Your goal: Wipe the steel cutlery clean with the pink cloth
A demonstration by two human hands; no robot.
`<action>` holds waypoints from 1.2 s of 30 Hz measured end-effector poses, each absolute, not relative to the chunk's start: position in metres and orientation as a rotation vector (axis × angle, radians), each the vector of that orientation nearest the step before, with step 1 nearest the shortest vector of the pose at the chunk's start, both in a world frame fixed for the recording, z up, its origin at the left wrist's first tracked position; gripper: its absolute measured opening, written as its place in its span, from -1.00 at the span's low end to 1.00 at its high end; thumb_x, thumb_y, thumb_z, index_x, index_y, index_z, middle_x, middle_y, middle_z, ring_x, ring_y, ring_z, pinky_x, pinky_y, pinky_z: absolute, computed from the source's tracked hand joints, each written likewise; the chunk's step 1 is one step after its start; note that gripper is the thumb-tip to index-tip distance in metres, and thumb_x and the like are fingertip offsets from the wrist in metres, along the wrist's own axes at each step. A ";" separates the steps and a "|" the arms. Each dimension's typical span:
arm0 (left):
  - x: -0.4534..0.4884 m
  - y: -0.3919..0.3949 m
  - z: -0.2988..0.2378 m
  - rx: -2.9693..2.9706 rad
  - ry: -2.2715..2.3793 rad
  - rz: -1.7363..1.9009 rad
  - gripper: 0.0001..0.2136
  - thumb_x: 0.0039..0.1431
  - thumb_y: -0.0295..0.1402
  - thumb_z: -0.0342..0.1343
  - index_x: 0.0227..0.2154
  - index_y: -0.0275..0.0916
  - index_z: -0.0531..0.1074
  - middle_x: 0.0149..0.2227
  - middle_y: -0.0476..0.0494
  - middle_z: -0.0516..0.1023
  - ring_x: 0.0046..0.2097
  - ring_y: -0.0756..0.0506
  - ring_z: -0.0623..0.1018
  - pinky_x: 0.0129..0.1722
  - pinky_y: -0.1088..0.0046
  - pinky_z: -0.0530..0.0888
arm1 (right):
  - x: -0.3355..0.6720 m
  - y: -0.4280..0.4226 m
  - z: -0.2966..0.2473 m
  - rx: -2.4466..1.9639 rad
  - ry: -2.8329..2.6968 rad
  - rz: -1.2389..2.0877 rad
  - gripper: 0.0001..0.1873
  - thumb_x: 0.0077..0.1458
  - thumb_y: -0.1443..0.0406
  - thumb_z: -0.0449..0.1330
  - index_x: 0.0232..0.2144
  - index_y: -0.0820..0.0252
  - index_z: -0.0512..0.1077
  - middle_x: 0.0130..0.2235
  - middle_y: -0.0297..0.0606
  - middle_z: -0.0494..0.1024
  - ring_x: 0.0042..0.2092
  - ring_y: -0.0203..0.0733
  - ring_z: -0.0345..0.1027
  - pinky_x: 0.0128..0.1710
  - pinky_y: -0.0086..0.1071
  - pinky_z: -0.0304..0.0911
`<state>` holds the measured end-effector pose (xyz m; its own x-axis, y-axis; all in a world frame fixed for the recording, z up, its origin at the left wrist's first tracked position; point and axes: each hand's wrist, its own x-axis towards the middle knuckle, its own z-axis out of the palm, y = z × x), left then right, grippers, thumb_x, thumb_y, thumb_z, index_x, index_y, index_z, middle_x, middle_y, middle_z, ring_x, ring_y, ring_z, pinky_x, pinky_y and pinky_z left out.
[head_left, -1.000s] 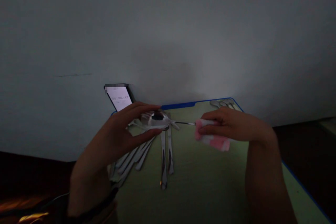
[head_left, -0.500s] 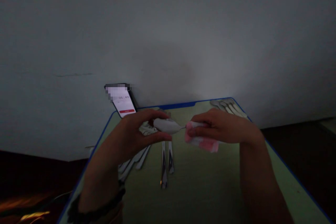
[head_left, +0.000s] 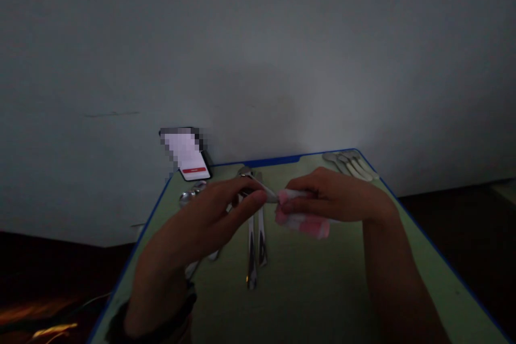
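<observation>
A metal spoon (head_left: 270, 195) is held level between my two hands above the table. My left hand (head_left: 220, 212) pinches its bowl end between thumb and fingers, covering most of the bowl. On the other side, my right hand (head_left: 332, 191) grips a pink and white cloth (head_left: 312, 224) closed around the spoon's handle. Under my left hand lie several spoons (head_left: 186, 198), partly hidden by the hand and wrist. Two long pieces of cutlery (head_left: 251, 258) lie side by side below the held spoon; the nearer parts are handles.
A phone (head_left: 196, 174) with a lit screen leans on the wall at the table's back left. Several pieces of cutlery (head_left: 350, 164) lie in a row at the back right corner. The pale table (head_left: 306, 290) has a blue edge and stands against a grey wall (head_left: 258, 54).
My left fingers have closed over the spoon's bowl, which was more exposed before. The spoon has turned, and my right hand with the cloth has shifted slightly left.
</observation>
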<state>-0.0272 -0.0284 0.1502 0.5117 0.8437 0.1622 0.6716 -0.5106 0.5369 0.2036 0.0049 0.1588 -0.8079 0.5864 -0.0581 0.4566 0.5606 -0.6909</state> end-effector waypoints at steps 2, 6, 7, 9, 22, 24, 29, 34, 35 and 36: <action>-0.027 -0.030 0.150 2.358 1.272 0.580 -0.75 0.26 -0.21 -0.15 -0.22 -0.15 0.40 -0.28 0.01 0.54 -0.29 -0.01 0.50 -0.34 0.53 0.40 | 0.204 0.005 0.159 -0.865 -2.609 1.102 -0.60 0.16 0.09 -0.02 -0.26 0.25 0.46 -0.52 -0.37 0.36 -0.52 -0.40 0.14 -0.53 -0.49 -0.03; -0.025 -0.031 0.152 2.344 1.260 0.543 -0.74 0.26 -0.21 -0.16 -0.28 -0.17 0.40 -0.35 0.03 0.52 -0.34 0.00 0.48 -0.39 0.54 0.37 | 0.203 0.004 0.161 -0.799 -2.600 1.179 -0.61 0.17 0.10 -0.03 -0.24 0.21 0.47 -0.49 -0.36 0.40 -0.51 -0.41 0.16 -0.52 -0.50 0.00; -0.024 -0.030 0.153 2.331 1.249 0.523 -0.74 0.26 -0.22 -0.16 -0.29 -0.18 0.40 -0.36 0.02 0.52 -0.34 0.00 0.48 -0.38 0.53 0.37 | 0.203 0.004 0.161 -0.796 -2.595 1.185 -0.62 0.17 0.10 -0.03 -0.24 0.21 0.48 -0.48 -0.36 0.41 -0.51 -0.41 0.17 -0.52 -0.50 0.00; -0.023 -0.030 0.154 2.302 1.225 0.488 -0.73 0.27 -0.22 -0.17 -0.30 -0.19 0.41 -0.38 0.01 0.51 -0.35 0.00 0.47 -0.36 0.52 0.38 | 0.203 0.004 0.161 -0.796 -2.583 1.183 -0.63 0.17 0.11 -0.01 -0.24 0.21 0.48 -0.48 -0.36 0.42 -0.51 -0.41 0.16 -0.51 -0.50 0.01; -0.020 -0.031 0.157 2.379 1.215 0.573 -0.80 0.23 -0.25 -0.10 -0.28 -0.15 0.41 -0.33 0.03 0.54 -0.34 0.01 0.49 -0.38 0.56 0.38 | 0.203 0.004 0.162 -0.752 -2.548 1.277 -0.67 0.16 0.14 0.01 -0.22 0.23 0.44 -0.33 -0.31 0.51 -0.40 -0.37 0.28 -0.43 -0.50 0.11; -0.019 -0.031 0.158 2.398 1.227 0.599 -0.80 0.22 -0.24 -0.08 -0.29 -0.17 0.41 -0.37 0.04 0.54 -0.38 0.02 0.48 -0.41 0.57 0.37 | 0.203 0.004 0.162 -0.753 -2.545 1.267 -0.67 0.16 0.13 0.01 -0.21 0.23 0.43 -0.33 -0.31 0.51 -0.39 -0.36 0.29 -0.42 -0.50 0.12; -0.018 -0.032 0.159 2.420 1.246 0.652 -0.80 0.19 -0.20 -0.05 -0.31 -0.19 0.39 -0.36 0.02 0.53 -0.38 0.01 0.48 -0.41 0.57 0.38 | 0.203 0.003 0.163 -0.750 -2.521 1.291 -0.67 0.15 0.13 0.03 -0.21 0.24 0.43 -0.30 -0.30 0.51 -0.36 -0.34 0.32 -0.40 -0.49 0.15; -0.018 -0.032 0.158 2.411 1.265 0.643 -0.79 0.18 -0.19 -0.05 -0.29 -0.19 0.39 -0.36 0.00 0.54 -0.40 0.01 0.48 -0.43 0.56 0.39 | 0.204 0.003 0.163 -0.774 -2.516 1.286 -0.68 0.14 0.14 0.04 -0.20 0.24 0.42 -0.28 -0.27 0.52 -0.33 -0.32 0.33 -0.36 -0.47 0.16; -0.017 -0.032 0.158 2.409 1.276 0.634 -0.78 0.17 -0.18 -0.04 -0.29 -0.19 0.39 -0.36 -0.01 0.54 -0.41 0.01 0.48 -0.43 0.55 0.39 | 0.204 0.003 0.162 -0.777 -2.519 1.278 -0.67 0.14 0.14 0.04 -0.20 0.24 0.42 -0.28 -0.27 0.52 -0.33 -0.32 0.33 -0.36 -0.47 0.16; -0.017 -0.032 0.158 2.407 1.289 0.624 -0.78 0.17 -0.19 -0.03 -0.29 -0.20 0.39 -0.37 -0.01 0.54 -0.42 0.01 0.48 -0.43 0.54 0.39 | 0.203 0.003 0.162 -0.774 -2.525 1.268 -0.67 0.14 0.14 0.04 -0.20 0.24 0.42 -0.28 -0.27 0.52 -0.33 -0.32 0.33 -0.36 -0.47 0.16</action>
<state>-0.0167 -0.0317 0.1578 0.4922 0.8427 0.2182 0.6936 -0.5311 0.4867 0.2032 0.0032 0.1617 -0.8396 0.5413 -0.0450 0.3594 0.4915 -0.7933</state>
